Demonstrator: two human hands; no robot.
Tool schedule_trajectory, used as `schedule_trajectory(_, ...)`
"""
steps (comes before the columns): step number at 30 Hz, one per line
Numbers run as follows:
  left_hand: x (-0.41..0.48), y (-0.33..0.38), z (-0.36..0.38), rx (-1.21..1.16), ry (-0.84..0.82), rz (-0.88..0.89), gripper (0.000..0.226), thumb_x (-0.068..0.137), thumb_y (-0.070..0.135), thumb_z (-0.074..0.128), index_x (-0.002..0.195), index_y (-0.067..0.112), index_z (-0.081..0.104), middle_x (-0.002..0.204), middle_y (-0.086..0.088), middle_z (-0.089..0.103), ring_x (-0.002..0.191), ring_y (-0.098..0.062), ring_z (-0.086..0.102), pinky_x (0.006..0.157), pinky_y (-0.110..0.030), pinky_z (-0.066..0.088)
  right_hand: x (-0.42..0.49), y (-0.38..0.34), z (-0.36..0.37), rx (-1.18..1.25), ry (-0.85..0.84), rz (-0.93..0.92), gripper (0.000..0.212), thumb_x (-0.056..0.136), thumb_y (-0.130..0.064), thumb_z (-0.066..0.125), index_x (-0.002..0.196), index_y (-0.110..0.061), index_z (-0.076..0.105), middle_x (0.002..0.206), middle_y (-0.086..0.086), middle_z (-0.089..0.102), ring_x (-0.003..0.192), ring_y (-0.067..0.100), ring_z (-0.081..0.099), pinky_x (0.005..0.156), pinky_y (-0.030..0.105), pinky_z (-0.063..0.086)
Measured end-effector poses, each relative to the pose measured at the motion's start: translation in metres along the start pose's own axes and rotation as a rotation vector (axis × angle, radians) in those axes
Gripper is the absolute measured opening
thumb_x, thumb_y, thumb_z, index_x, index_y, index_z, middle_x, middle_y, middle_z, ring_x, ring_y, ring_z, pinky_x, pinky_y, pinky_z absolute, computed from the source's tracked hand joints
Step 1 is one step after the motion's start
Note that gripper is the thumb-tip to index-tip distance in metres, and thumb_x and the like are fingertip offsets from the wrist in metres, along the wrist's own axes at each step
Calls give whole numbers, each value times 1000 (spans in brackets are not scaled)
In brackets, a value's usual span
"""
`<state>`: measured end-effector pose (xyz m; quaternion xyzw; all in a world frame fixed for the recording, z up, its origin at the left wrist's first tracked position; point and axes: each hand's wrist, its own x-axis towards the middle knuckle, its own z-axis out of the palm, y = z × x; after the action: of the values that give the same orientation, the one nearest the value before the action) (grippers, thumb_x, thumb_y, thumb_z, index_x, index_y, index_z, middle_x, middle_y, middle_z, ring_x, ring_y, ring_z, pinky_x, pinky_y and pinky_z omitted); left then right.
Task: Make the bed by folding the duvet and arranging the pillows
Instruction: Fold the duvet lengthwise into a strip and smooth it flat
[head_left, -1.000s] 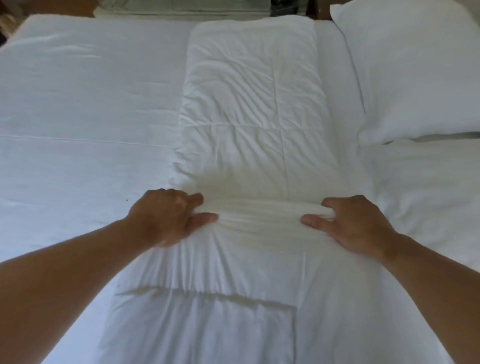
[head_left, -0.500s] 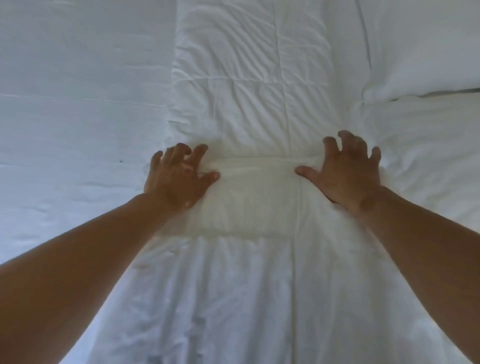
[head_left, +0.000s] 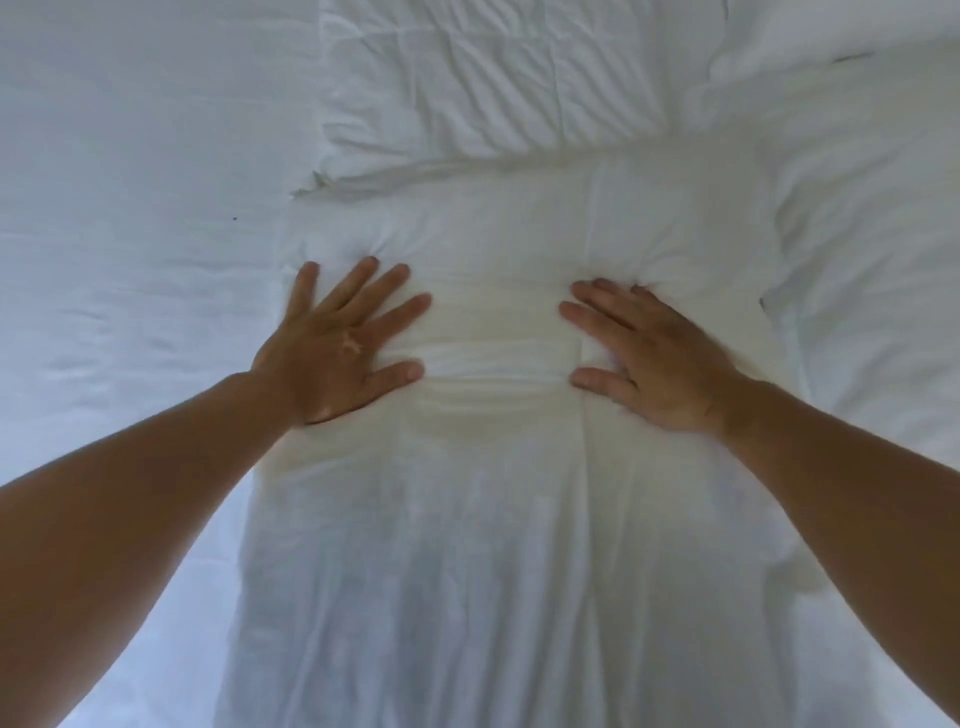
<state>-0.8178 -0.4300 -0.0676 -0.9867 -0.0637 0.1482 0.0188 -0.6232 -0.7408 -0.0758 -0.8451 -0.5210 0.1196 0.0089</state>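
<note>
Pressing flat on the folded duvet (head_left: 493, 519), my left hand (head_left: 337, 348) at 9 o'clock and my right hand (head_left: 654, 358) at 3 o'clock have their fingers straight and holding nothing, where a second ago both clutched a bunched ridge of the cloth. I judge the fold now laid, its edge lying at 12 o'clock beyond my fingertips, with smoothing and the pillows left to do. No container shows: the bed sheet (head_left: 130, 260) bears the duvet down the middle, 6 to 12 o'clock, and a pillow (head_left: 852, 31) at 1 o'clock.
</note>
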Motion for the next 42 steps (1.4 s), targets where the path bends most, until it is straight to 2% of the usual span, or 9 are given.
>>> schedule_trajectory(3,-40,35,-26,-253,30,-175,80,86,79,9,156,43,15,168,4,6,155,-24,3,119,-62,12,-42,-54,-30,51,172,149,67,95,-55,39,150,-18,44,161,13,35,148,33,34,119,58,27)
schedule_trajectory(6,-116,106,-30,-303,129,106,74,91,76,28,156,40,26,168,0,12,155,-27,7,119,-64,11,-130,-125,-28,160,60,57,72,97,-66,33,158,-28,29,167,6,20,155,28,15,123,57,13)
schedule_trajectory(9,-159,110,0,-134,111,272,72,92,72,38,155,36,30,165,-2,22,152,-28,21,117,-66,14,-196,-106,4,65,-54,-42,71,98,-67,34,158,-30,31,167,3,20,155,24,16,118,63,22)
schedule_trajectory(14,-201,94,15,-250,69,-207,83,85,77,40,155,34,31,167,-3,17,153,-28,18,118,-59,23,-258,-67,10,308,2,615,83,88,-75,41,154,-26,34,164,2,28,150,22,28,119,46,29)
schedule_trajectory(19,-267,159,5,-723,86,-723,97,70,71,64,151,54,14,162,15,7,149,-27,26,108,-58,41,-308,-126,7,544,54,908,89,80,-70,61,150,-22,35,142,2,49,133,24,45,107,44,45)
schedule_trajectory(23,-299,199,3,-817,173,-928,107,65,75,73,151,43,20,153,-3,31,138,-24,37,108,-52,39,-329,-156,10,612,118,980,75,74,-68,70,129,-21,52,114,-2,60,107,23,59,87,44,54)
schedule_trajectory(26,-314,203,14,-804,172,-1046,114,58,87,55,146,19,32,139,-13,47,132,-29,41,107,-50,38,-343,-164,10,715,167,1046,54,76,-67,70,105,-26,53,91,-9,65,83,18,64,74,43,56)
schedule_trajectory(32,-300,214,26,-840,256,-1221,60,93,60,52,112,3,48,112,-23,59,107,-42,56,85,-45,40,-348,-184,23,961,354,1111,33,105,-38,44,82,-14,47,72,4,58,67,21,56,60,36,42)
schedule_trajectory(42,-305,187,25,-736,298,-937,48,101,48,45,89,4,59,85,-21,65,92,-43,60,77,-36,33,-340,-125,42,892,495,1120,62,99,-54,42,56,-10,43,55,8,49,61,33,49,63,42,42)
